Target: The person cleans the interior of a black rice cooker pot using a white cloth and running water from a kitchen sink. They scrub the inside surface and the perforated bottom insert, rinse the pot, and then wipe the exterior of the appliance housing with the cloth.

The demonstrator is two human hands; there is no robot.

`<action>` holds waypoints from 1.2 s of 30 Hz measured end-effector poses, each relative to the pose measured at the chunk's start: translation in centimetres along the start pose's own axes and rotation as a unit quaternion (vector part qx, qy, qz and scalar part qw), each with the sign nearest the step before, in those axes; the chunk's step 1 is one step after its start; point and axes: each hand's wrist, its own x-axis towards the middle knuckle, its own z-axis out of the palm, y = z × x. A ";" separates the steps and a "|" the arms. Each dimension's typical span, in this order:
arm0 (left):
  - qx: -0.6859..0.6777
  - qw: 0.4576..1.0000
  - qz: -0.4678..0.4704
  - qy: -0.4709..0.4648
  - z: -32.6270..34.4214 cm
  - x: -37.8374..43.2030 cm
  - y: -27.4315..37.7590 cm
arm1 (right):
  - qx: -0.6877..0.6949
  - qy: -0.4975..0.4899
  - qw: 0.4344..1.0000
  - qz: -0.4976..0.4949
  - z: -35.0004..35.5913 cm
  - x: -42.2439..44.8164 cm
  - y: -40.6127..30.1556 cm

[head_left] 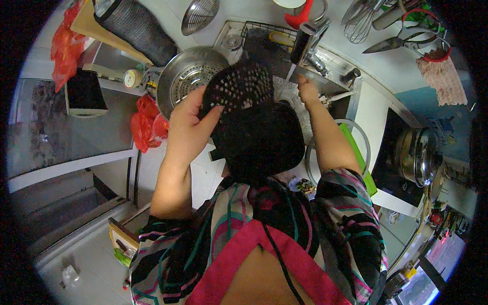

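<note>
My left hand (pixel 194 122) grips the rim of a black perforated basket (pixel 244 87), thumb on its inner side, fingers mostly hidden behind. The basket is tilted over the sink, and a dark rounded part (pixel 263 141) lies just below it; I cannot tell whether the two are joined. A thin stream of water (pixel 291 72) falls from the black and metal faucet (pixel 303 42) right of the basket. My right hand (pixel 308 89) is beside the stream over the sink, its fingers bent and partly hidden; whether it holds anything cannot be told.
A steel steamer pot (pixel 190 76) with a perforated bottom stands left of the basket. A wire rack (pixel 267 28) is behind the sink. Kitchen scissors (pixel 408 42) and a whisk (pixel 362 28) hang at upper right. A lidded pot (pixel 419 156) sits on the cooktop (pixel 385 167) at right.
</note>
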 end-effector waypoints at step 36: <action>0.347 0.889 0.156 -0.256 10.9 -4.6 -13.8 | 0.123 -0.090 0.965 0.213 -5.9 -2.3 -7.4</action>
